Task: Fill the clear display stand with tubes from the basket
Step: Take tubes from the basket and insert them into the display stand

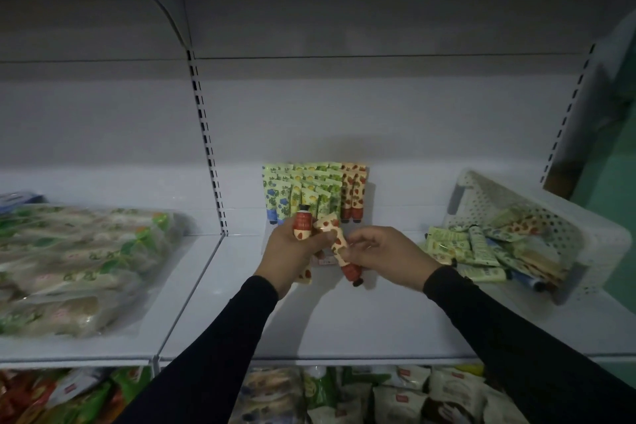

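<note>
**A:** White metal shelf point(344, 327) first, it fills most of the view. What lies on it?

**B:** On the left, a big clear plastic bag of packets point(79, 268) lying flat. On the right, a white perforated basket point(564, 217) tipped onto its side, its open mouth facing left, with a heap of tubes point(481, 251) spilling from it onto the shelf board.

**A:** And the clear display stand point(370, 182)?

**B:** At the middle of the shelf, against the back panel. Its rows hold tubes standing cap down: blue-printed ones at the left, yellow and green in the middle, strawberry ones at the right. The hands cover its lower front.

**A:** Both arms are in black sleeves. What is the left hand point(292, 251) doing?

**B:** Its fingers are curled round a strawberry tube point(303, 225) held upright, dark cap on top, just in front of the stand. The flat end of a tube shows below that palm; I cannot tell whether it belongs to the same one.

**A:** The right hand point(389, 255)?

**B:** It pinches a second strawberry tube point(340, 248) that lies on a slant, red cap pointing down towards the shelf, flat end up against the left hand's fingers. The two hands are just beside each other, well left of the basket.

**A:** Below the shelf?

**B:** Packaged goods point(378, 396) on a lower level, dim.
</note>
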Tool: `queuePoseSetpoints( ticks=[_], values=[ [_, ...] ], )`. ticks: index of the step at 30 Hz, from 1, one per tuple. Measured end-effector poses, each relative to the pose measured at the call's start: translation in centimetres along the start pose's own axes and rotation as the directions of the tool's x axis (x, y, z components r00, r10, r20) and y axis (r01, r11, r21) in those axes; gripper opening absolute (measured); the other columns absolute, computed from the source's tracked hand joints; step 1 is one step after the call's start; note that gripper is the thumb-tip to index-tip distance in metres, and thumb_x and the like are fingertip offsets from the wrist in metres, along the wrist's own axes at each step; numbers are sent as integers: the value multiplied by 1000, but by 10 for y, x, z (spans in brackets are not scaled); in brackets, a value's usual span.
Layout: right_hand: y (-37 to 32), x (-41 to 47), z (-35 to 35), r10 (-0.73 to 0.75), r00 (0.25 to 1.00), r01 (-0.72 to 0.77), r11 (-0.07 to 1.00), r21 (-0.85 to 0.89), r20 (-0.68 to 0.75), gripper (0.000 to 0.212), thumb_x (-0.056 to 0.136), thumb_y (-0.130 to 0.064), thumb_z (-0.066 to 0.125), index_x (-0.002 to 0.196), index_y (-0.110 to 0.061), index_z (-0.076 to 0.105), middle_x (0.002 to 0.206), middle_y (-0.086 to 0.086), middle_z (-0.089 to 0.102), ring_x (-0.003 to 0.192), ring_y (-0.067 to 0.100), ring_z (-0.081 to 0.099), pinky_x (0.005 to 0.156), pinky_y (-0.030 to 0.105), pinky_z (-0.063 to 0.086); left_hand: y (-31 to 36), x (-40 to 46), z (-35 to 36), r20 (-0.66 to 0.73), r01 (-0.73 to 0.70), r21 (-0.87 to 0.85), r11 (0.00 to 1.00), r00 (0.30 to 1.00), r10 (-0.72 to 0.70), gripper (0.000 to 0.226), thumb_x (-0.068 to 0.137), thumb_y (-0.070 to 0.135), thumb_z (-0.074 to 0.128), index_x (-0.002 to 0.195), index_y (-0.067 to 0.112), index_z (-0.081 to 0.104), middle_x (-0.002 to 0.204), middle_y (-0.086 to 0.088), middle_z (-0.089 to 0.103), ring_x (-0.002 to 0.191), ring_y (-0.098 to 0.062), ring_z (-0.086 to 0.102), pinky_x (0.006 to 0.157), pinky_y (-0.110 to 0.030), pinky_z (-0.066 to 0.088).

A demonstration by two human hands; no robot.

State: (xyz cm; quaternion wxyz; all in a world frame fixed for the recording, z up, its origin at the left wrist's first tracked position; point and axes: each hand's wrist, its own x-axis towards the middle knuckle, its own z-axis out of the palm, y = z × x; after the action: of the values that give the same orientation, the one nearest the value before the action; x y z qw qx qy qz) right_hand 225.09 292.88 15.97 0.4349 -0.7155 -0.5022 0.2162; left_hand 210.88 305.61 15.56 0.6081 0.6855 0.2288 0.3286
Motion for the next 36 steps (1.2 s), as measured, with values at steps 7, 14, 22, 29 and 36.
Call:
queuePoseSetpoints(
  ticks=[7,14,22,29,36],
  values=[
    [4,0,-4,-17,999,15,999,-46,-43,31,83,-34,74,111,-25,65,93,-6,69,86,9,68,80,25,56,-2,0,15,33,-28,56,998,999,27,13,83,13,74,93,9,66,72,-3,71,58,-10,63,53,-21,48],
    [16,11,-23,-2,972,-5,1000,-27,-233,15,83,-27,73,92,-26,61,96,-1,66,83,17,69,84,44,57,-29,2,-16,-296,-20,282,959,949,106,12,91,30,63,90,18,61,77,-8,66,64,-22,62,48,-34,53],
    [13,40,-36,-21,877,-15,997,-70,-480,29,89,-37,62,76,-14,51,85,3,66,74,17,70,78,47,56,-52,15,-36,-510,150,351,924,859,54,23,92,25,57,77,7,57,74,-10,61,67,-15,55,56,-25,39],
    [7,68,-34,-130,870,43,981,-188,-476,25,92,-33,61,91,-9,66,88,0,67,82,11,64,74,22,52,-60,20,-34,-455,189,436,880,890,34,19,94,25,56,78,15,55,73,0,59,65,-7,51,53,-18,32],
    [3,83,-27,-144,875,60,980,-191,-461,29,95,-33,57,91,-6,68,85,4,71,80,18,68,82,42,55,-61,21,-34,-446,180,464,868,894,52,15,93,24,57,80,16,57,77,0,63,66,-6,53,53,-15,31]
  ],
)
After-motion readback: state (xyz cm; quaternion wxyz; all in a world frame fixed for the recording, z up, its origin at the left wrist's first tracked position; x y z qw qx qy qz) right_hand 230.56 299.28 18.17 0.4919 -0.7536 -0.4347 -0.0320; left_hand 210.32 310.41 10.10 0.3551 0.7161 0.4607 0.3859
